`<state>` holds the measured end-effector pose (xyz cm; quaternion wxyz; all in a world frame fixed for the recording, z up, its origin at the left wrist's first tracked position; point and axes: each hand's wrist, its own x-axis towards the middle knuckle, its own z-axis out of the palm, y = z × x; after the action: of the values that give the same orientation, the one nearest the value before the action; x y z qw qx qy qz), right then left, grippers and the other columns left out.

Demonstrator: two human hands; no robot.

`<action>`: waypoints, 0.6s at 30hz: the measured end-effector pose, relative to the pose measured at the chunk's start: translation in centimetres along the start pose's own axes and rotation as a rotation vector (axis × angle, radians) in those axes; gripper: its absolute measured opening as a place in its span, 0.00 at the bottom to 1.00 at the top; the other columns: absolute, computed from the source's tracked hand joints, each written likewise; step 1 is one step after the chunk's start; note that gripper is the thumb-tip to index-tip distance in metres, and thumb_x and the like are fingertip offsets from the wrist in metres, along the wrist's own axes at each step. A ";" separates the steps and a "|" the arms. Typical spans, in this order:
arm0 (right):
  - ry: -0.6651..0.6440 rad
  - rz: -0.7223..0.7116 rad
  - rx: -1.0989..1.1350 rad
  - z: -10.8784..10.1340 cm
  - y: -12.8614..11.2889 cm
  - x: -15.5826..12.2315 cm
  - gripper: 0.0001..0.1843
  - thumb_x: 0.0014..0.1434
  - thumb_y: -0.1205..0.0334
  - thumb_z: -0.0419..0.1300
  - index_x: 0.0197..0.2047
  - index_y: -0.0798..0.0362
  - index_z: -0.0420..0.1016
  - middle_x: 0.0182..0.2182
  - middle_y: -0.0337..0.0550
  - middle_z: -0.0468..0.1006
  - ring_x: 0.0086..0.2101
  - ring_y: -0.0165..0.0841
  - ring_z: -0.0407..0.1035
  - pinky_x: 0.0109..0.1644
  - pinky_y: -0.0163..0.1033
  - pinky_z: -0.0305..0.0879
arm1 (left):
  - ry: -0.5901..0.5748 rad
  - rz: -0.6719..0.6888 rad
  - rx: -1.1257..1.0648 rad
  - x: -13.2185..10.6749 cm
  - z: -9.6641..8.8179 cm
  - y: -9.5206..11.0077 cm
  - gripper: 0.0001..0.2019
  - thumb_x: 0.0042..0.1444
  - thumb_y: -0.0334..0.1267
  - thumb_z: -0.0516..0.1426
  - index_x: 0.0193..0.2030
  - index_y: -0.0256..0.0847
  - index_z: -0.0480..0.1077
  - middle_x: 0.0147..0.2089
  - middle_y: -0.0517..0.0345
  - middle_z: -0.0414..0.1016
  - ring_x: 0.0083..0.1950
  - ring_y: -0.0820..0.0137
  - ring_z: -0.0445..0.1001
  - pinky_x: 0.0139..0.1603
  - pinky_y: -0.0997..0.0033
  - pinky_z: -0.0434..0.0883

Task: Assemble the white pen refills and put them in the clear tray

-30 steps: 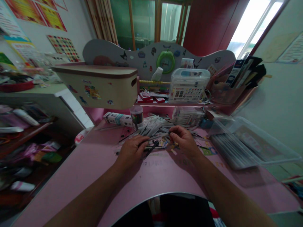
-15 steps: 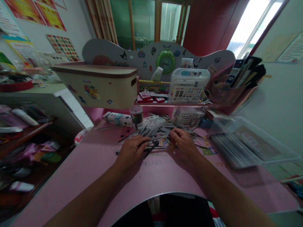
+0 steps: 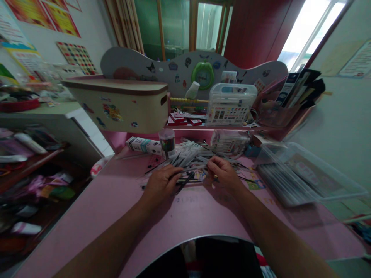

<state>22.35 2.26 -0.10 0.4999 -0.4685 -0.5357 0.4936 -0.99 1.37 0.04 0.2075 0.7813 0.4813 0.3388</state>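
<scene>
A heap of thin pens and refills (image 3: 191, 160) lies on the pink desk (image 3: 185, 212), just beyond my hands. My left hand (image 3: 160, 184) rests at the heap's near left edge with fingers curled around a few dark pens that stick out to the right. My right hand (image 3: 223, 172) sits at the heap's near right side, its fingertips pinched on a thin stick from the pile. Both wrists lie low over the desk.
A small lidded jar (image 3: 167, 143) and a long printed carton (image 3: 144, 145) stand behind the heap. A clear plastic tray (image 3: 292, 173) holding dark pens lies at the right. A cream wooden box (image 3: 121, 104) and a clear case (image 3: 231, 105) sit on the raised shelf.
My right hand has shifted slightly forward and left into the pile. My left hand has stayed in place with the pens in it.
</scene>
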 end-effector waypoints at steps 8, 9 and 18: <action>0.021 0.095 0.194 0.3 0.2 -0.1 0.10 0.52 0.55 0.65 0.35 0.49 0.71 0.22 0.31 0.66 0.20 0.25 0.55 0.22 0.30 0.50 | 0.005 -0.010 0.021 -0.1 0.1 0.3 0.14 0.64 0.34 0.53 0.46 0.40 0.81 0.43 0.49 0.82 0.44 0.61 0.79 0.47 0.62 0.71; 0.027 0.094 0.214 0.4 0.1 -0.3 0.10 0.51 0.58 0.65 0.36 0.49 0.71 0.22 0.31 0.66 0.20 0.24 0.55 0.22 0.29 0.50 | 0.008 -0.008 0.021 -0.1 0.1 0.3 0.14 0.64 0.34 0.53 0.46 0.40 0.81 0.44 0.49 0.82 0.44 0.61 0.78 0.47 0.62 0.71; 0.000 0.046 0.055 0.0 0.2 0.1 0.18 0.57 0.50 0.63 0.24 0.52 0.66 0.20 0.34 0.63 0.21 0.25 0.56 0.21 0.30 0.51 | 0.014 0.004 -0.001 -0.2 0.2 0.2 0.14 0.63 0.34 0.54 0.46 0.41 0.82 0.44 0.50 0.83 0.44 0.61 0.79 0.46 0.64 0.70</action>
<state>22.34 2.37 -0.27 0.5011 -0.4669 -0.5109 0.5195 -0.80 1.12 0.01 0.2038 0.7799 0.4810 0.3449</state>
